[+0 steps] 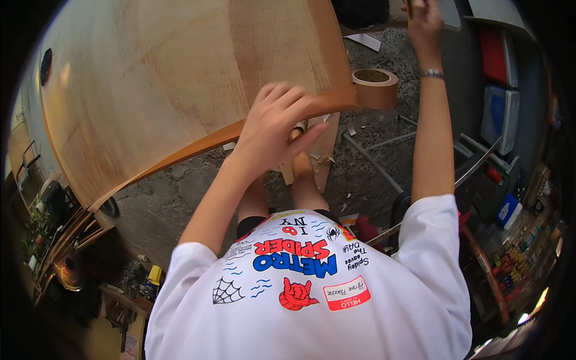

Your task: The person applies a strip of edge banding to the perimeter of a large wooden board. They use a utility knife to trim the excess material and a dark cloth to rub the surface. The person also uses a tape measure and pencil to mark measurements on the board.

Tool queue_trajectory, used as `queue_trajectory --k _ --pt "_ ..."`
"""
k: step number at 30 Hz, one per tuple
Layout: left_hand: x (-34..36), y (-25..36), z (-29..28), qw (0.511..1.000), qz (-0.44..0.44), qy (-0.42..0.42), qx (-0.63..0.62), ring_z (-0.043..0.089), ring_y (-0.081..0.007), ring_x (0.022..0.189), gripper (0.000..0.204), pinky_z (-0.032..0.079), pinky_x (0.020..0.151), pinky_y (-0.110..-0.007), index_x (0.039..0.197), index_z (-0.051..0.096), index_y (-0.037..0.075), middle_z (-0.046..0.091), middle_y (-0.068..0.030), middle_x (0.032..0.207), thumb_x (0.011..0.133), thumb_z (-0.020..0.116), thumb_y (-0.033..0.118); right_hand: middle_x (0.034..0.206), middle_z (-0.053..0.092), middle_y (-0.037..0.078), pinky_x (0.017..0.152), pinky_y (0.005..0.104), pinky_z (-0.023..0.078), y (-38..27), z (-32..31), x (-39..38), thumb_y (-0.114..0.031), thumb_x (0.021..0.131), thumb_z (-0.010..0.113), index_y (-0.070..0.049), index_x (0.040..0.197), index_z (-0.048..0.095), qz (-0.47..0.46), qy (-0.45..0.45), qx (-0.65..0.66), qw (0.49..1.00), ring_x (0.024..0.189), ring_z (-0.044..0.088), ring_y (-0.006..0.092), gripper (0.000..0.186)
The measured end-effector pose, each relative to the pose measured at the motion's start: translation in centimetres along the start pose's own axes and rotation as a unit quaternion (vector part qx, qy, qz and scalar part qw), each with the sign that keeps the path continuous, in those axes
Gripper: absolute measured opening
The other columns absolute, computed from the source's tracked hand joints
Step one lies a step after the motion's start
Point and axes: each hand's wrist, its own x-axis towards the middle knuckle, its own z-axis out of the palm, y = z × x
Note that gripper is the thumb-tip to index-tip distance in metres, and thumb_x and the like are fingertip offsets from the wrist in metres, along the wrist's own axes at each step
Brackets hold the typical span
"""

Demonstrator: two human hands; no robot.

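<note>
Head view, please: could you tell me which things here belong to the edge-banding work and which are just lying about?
In use: wooden panel; brown edge strip; tape roll; left hand; right hand.
Lying about: metal rods; paper scrap; blue-white boxes.

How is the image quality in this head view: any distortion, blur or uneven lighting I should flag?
Head view: strong fisheye bending, with the wooden panel edge curved and black corners; left hand slightly motion-blurred on the brown edge band; right hand cut off at the top rim; tape roll sharp; light even at centre, dim toward the cluttered edges.

Blue carton [510, 211] (far right), shelf packets [510, 261].
</note>
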Motion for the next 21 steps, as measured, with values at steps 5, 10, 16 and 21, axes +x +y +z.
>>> queue_trajectory --k 5,10,16,21 --pt "11.3 -4.6 6.8 0.967 0.111 -0.211 0.088 0.066 -0.0309 0.103 0.032 0.051 0.095 -0.042 0.110 0.073 0.009 0.072 -0.0082 0.106 0.082 0.079 0.024 0.110 0.062 0.009 0.070 0.0297 0.055 -10.2 -6.2 -11.7 -0.035 0.111 0.048 -0.002 0.141 0.041 0.190 -0.005 0.247 0.950 0.078 0.065 0.0152 0.045" --pt "17.9 -4.5 8.4 0.864 0.042 -0.502 -0.003 0.070 -0.0268 0.085 0.031 0.054 0.077 -0.039 0.101 0.074 0.007 0.074 -0.0095 0.090 0.078 0.082 0.025 0.113 0.068 0.022 0.064 0.0390 0.059 -13.8 -8.9 -23.2 -0.019 0.107 0.054 -0.001 0.142 0.044 0.251 -0.164 -0.037 0.953 0.078 0.074 0.0327 0.041" --pt "18.0 -4.9 8.7 0.873 0.048 -0.485 0.017 0.072 -0.0259 0.082 0.031 0.054 0.074 -0.039 0.104 0.078 0.009 0.076 -0.0091 0.090 0.078 0.082 0.024 0.106 0.071 0.029 0.070 0.0471 0.058 -14.1 -5.4 -24.0 -0.010 0.102 0.060 -0.004 0.138 0.052 0.204 -0.219 -0.163 0.940 0.090 0.071 0.0465 0.037" --pt "17.3 -5.0 8.5 0.895 0.071 -0.439 0.023 0.072 -0.0275 0.084 0.031 0.055 0.076 -0.040 0.106 0.079 0.010 0.077 -0.0093 0.092 0.078 0.081 0.023 0.105 0.071 0.028 0.070 0.0479 0.058 -13.8 -4.3 -23.0 -0.011 0.102 0.060 -0.005 0.136 0.054 0.225 -0.229 -0.165 0.933 0.090 0.071 0.0463 0.036"
